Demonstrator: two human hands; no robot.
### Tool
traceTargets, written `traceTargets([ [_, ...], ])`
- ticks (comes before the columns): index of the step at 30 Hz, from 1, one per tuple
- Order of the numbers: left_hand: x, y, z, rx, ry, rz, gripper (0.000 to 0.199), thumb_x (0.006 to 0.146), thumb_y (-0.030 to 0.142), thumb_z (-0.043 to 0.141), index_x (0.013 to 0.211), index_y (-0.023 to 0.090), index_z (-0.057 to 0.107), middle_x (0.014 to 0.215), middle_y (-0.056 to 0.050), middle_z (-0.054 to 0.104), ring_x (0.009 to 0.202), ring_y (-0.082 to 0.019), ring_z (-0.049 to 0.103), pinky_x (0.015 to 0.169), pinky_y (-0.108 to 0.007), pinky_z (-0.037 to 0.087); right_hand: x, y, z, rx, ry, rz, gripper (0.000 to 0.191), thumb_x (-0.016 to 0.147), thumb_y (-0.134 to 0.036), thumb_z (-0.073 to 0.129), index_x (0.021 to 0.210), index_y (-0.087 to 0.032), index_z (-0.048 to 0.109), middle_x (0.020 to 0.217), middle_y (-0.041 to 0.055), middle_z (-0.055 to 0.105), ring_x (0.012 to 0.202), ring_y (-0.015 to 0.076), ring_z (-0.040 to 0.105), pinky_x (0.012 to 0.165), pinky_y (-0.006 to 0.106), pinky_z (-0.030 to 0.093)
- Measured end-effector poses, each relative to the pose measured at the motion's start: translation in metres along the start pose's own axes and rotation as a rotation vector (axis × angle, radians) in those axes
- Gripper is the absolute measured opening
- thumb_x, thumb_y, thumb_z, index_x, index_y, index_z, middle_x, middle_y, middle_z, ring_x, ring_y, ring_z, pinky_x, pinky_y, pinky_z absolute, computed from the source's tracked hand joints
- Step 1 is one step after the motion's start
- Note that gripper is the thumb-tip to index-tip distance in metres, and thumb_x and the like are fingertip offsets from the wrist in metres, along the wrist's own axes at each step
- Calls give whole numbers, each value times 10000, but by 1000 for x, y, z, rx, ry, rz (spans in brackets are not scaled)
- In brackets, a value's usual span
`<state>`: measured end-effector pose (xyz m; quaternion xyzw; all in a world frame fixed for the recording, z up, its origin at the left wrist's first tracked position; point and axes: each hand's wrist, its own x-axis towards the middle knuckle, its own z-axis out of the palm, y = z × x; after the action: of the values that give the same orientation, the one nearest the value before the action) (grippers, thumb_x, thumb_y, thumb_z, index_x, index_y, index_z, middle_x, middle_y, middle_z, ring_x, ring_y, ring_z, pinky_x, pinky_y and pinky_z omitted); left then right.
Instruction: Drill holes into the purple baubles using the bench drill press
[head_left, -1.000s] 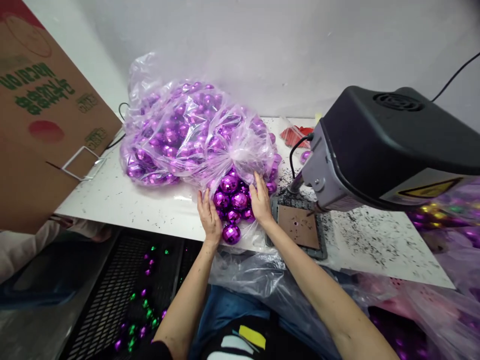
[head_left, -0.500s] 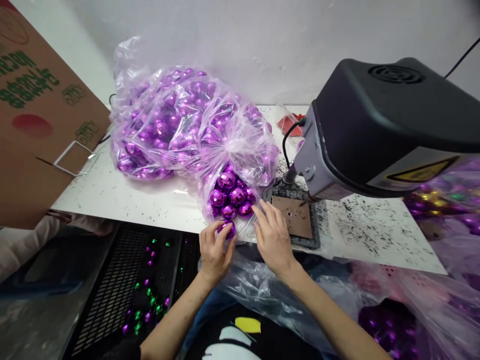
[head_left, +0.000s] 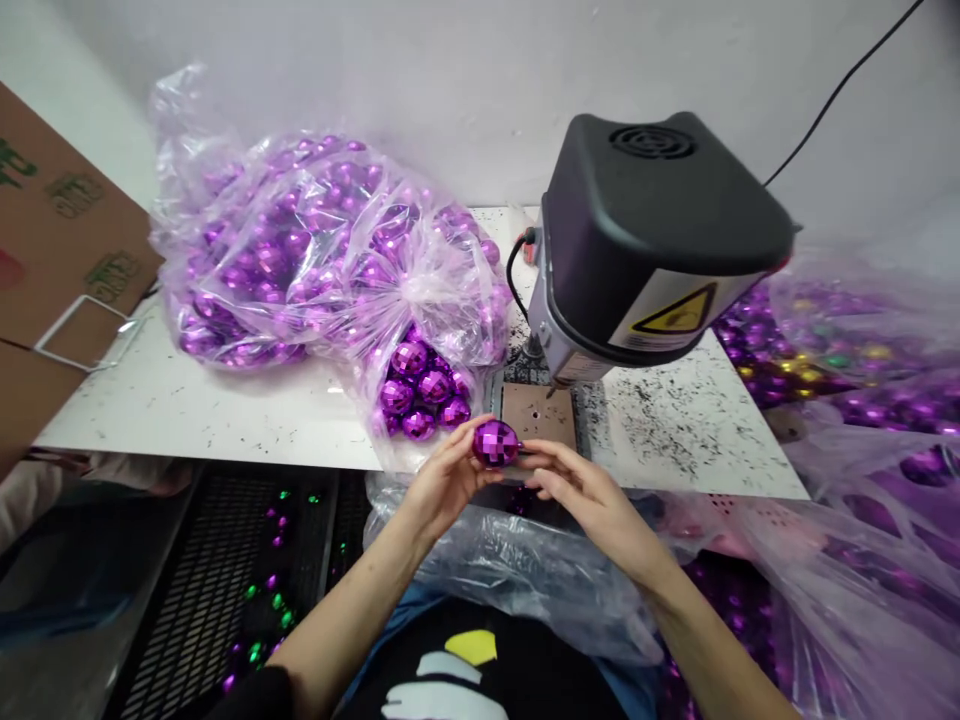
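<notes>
A shiny purple faceted bauble (head_left: 495,443) is held in my left hand (head_left: 448,478), thumb and fingers closed around its left side, just over the table's front edge. My right hand (head_left: 574,485) meets the bauble's right end, its fingertips closed at the small stem there. Just behind my left hand, the mouth of a clear plastic bag (head_left: 300,225) gapes, showing several loose purple baubles (head_left: 418,392). Beyond my right hand lies a brown plate (head_left: 517,408) with a small hole, under the black-headed machine (head_left: 660,240).
Dark flecks litter the white table (head_left: 667,430). A cardboard box (head_left: 67,250) with a wire handle stands left. Below it, small green and purple balls lie on a black mesh crate (head_left: 187,580). More bagged baubles (head_left: 892,410) fill the right side. Clear plastic (head_left: 517,560) covers my lap.
My left hand has carried the bauble rightward, away from the bag mouth. My right hand has left the bag's edge and come to the bauble's stem end. The view has turned right.
</notes>
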<state>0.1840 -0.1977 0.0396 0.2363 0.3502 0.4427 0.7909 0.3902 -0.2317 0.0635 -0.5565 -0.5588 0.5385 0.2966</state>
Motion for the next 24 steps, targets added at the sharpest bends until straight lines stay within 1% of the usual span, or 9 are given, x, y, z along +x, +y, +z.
traceTargets([
  [4,25,-19,8,-94,-40,-70,323,908,270,660,1217,175,650,1113,-85,706,890,-156,700,778,-277,598,8,8,2,36,117,10,705,848,-560,562,1454,-272,345,1337,105,518,879,97,609,729,259,570],
  [7,28,-23,7,-90,-64,-92,273,917,265,652,1168,159,664,1105,-93,711,924,-171,705,786,-278,596,-8,7,5,-25,215,5,626,828,-542,614,1366,-272,444,1275,94,530,890,114,589,757,276,554],
  [9,27,-20,5,-100,-72,-118,283,922,301,648,1168,161,660,1110,-98,712,970,-198,709,816,-309,596,-27,9,10,-144,187,-36,476,853,-550,592,1228,-258,563,1178,85,561,933,135,576,850,308,542],
  [11,25,-15,2,-97,-75,-134,322,912,328,660,1194,173,648,1114,-99,712,991,-218,714,833,-329,590,-46,18,20,-271,-77,-66,370,874,-546,572,1119,-282,654,1182,72,573,1072,172,560,982,354,510],
  [13,24,-8,0,-55,-94,-138,357,890,325,688,1212,180,641,1106,-100,713,971,-224,720,811,-318,582,-58,34,34,-274,-382,4,404,872,-506,594,1247,-359,627,1350,39,529,1291,210,482,1137,408,427],
  [15,22,-3,-1,16,-148,-161,384,873,327,708,1223,184,645,1096,-100,713,942,-221,719,788,-309,573,-62,51,47,-199,-549,124,502,884,-484,575,1370,-364,539,1393,36,531,1325,207,483,1170,408,405],
  [20,-3,-22,-27,353,-401,-546,357,804,346,791,1119,192,723,1037,-69,718,888,-151,666,825,-254,515,-71,72,43,-98,-535,236,538,911,-617,458,1355,-331,563,1382,35,564,1312,182,529,1193,380,387],
  [22,-21,-36,-54,449,-345,-723,293,785,327,811,1037,194,743,963,-38,713,845,-116,639,821,-218,488,-81,76,27,-91,-468,294,583,908,-668,407,1334,-308,577,1283,55,624,1184,168,611,1070,340,498],
  [24,-37,-42,-82,373,-218,-899,323,779,364,811,1047,201,729,919,-22,698,803,-119,634,817,-245,497,-93,81,7,-123,-329,381,659,921,-695,283,1341,-266,556,1200,102,648,1066,184,652,912,347,568],
])
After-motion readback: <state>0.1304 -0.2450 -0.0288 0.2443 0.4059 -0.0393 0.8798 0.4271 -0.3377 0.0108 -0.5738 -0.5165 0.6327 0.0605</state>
